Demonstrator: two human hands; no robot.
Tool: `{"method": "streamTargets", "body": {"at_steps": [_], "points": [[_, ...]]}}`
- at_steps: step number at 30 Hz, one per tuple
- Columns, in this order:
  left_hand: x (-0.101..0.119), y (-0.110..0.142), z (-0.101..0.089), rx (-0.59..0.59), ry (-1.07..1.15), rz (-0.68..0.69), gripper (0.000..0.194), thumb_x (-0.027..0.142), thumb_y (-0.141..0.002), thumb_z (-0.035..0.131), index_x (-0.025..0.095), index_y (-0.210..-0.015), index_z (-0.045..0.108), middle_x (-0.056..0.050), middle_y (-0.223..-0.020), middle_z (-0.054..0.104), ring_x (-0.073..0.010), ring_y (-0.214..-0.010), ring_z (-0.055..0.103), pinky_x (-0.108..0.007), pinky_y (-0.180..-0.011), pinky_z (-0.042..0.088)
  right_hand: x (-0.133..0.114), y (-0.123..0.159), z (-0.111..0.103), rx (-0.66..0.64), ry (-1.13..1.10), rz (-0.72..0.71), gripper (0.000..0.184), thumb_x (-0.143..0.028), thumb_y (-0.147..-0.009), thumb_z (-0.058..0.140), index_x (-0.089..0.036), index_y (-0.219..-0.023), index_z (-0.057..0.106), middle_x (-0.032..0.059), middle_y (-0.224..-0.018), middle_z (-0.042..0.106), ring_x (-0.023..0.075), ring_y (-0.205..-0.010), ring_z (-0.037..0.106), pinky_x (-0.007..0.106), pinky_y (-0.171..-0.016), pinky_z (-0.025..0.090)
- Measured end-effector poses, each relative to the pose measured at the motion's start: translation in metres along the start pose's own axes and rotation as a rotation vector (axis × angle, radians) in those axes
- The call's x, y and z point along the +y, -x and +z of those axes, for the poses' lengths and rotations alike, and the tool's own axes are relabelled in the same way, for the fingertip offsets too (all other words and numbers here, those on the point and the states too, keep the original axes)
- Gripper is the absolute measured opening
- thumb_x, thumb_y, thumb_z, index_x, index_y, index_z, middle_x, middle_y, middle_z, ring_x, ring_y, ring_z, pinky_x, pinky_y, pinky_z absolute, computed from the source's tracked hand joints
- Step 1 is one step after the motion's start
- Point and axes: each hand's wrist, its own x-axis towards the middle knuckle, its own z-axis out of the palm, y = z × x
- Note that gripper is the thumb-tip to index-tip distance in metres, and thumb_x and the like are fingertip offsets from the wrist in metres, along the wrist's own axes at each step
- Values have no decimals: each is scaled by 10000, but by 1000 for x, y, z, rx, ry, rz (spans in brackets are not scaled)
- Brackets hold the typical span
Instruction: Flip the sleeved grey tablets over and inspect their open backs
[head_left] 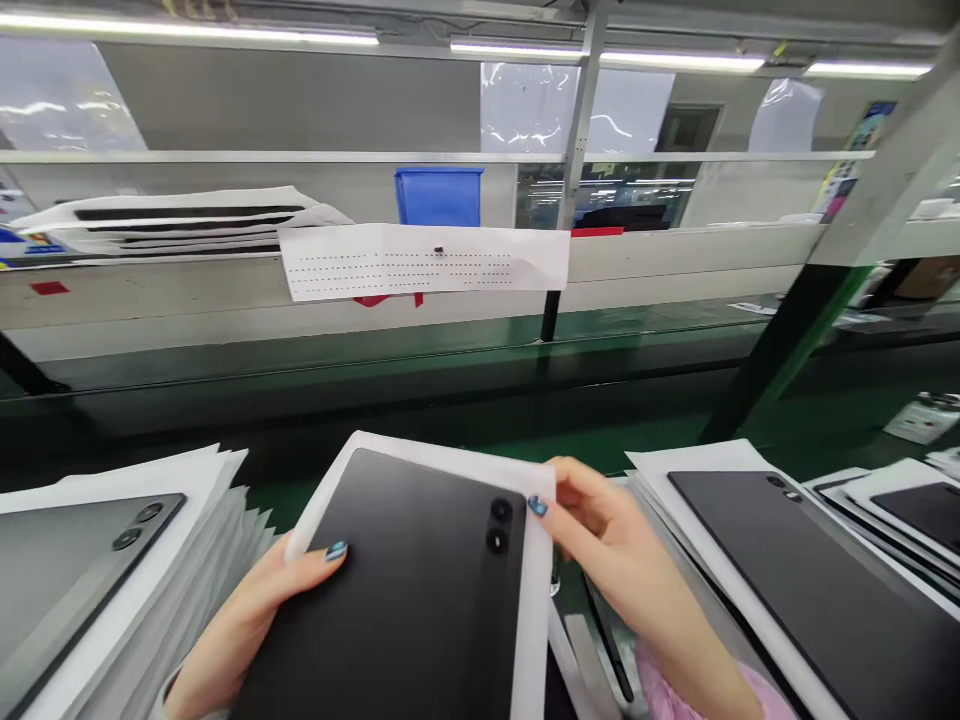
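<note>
A dark grey tablet (405, 590) with two round camera lenses faces me back side up, lying on a white sheet (534, 600) that shows past its top and right edges. My left hand (259, 600) is closed on the tablet's left side, thumb on the back and fingers hidden underneath. At the upper right corner, my right hand (600, 530) pinches the white sheet beside the lenses, its thumb on top. To the left, another tablet (75, 580) rests on a tall stack of white sheets (187, 560). A similar tablet (810, 580) tops a stack on the right.
Farther right lies another stack with a dark tablet (926, 510). A dark green bench surface (450, 405) stretches behind. Above it, a shelf holds piled white sheets (195, 220) and a blue bin (439, 195). A slanted post (795, 340) stands at right.
</note>
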Motion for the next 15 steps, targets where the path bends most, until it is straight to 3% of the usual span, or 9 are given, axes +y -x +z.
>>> {"method": "streamTargets", "body": {"at_steps": [2,3,5,7,9,12,15], "points": [[1,-6,4,33,34,22,405,160,-658,873,154,-1045,755,5,-610,774,-253,-550,750,-262,-460,588,4,-3,1,132,73,-22,217,-446,-875,679,-232,-877,651,4,-780,581,161,-672,542,249,-577,433],[2,-9,5,50,84,28,279,153,-724,828,142,-995,761,11,-577,755,-223,-509,732,-246,-454,576,7,-4,1,114,90,-20,236,-467,-886,661,-231,-899,651,3,-762,570,157,-651,528,247,-560,424],[4,-16,8,64,200,14,173,162,-874,673,109,-1019,751,-33,-648,779,-233,-580,755,-285,-559,615,12,-6,-1,-74,104,34,289,-516,-903,625,-229,-889,654,-14,-683,505,144,-585,460,241,-506,372],[7,-20,10,86,286,33,258,165,-959,525,84,-1098,727,-75,-748,804,-257,-713,781,-339,-702,635,18,-10,-2,-282,131,103,336,-550,-889,636,-224,-808,641,-31,-632,431,133,-558,387,237,-481,318],[8,-22,11,101,318,57,316,191,-983,470,74,-1163,703,-93,-793,812,-281,-812,784,-389,-802,629,22,-15,-1,-384,129,143,424,-588,-856,667,-209,-686,583,-37,-619,382,125,-559,342,233,-479,295],[6,-22,11,77,337,71,379,263,-1005,441,65,-1235,667,-113,-870,818,-306,-916,774,-444,-912,598,26,-22,4,-440,-33,218,488,-636,-820,693,-196,-644,579,-45,-606,383,98,-513,318,216,-450,284],[1,-22,13,21,358,80,426,278,-1024,400,44,-1308,615,-139,-1001,811,-311,-1018,750,-458,-1013,543,26,-24,9,-347,-310,323,339,-541,-807,752,-212,-758,685,-13,-675,560,120,-559,492,209,-499,418]]}}
